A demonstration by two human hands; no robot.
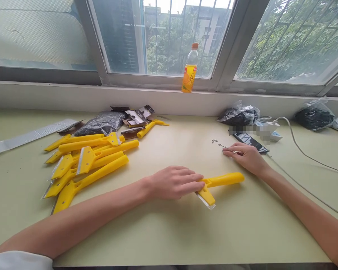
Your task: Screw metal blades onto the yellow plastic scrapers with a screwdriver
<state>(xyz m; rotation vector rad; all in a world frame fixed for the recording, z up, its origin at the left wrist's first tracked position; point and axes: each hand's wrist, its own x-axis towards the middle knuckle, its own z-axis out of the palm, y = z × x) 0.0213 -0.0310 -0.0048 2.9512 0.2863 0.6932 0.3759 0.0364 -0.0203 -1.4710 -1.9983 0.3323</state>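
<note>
My left hand (176, 182) is closed over the head of a yellow scraper (225, 180), pressing it on the table. The scraper's handle points right, and a metal blade shows along the lower edge of its head. Further right, my right hand (246, 157) pinches a thin metal tool (233, 150), whose exact kind I cannot make out. Close to its tip lie several small screws (214, 141). On the left, several more yellow scrapers (98, 170) are heaped with blades fitted, beyond my left forearm.
A bladeless yellow scraper handle (148, 129) lies by small open boxes (136, 117) and a dark plastic bag (101, 123). A white charger (269, 129) with its cable, a black patterned packet (250, 141) and bagged dark items (239, 113) stand right. A juice bottle (189, 71) stands on the sill.
</note>
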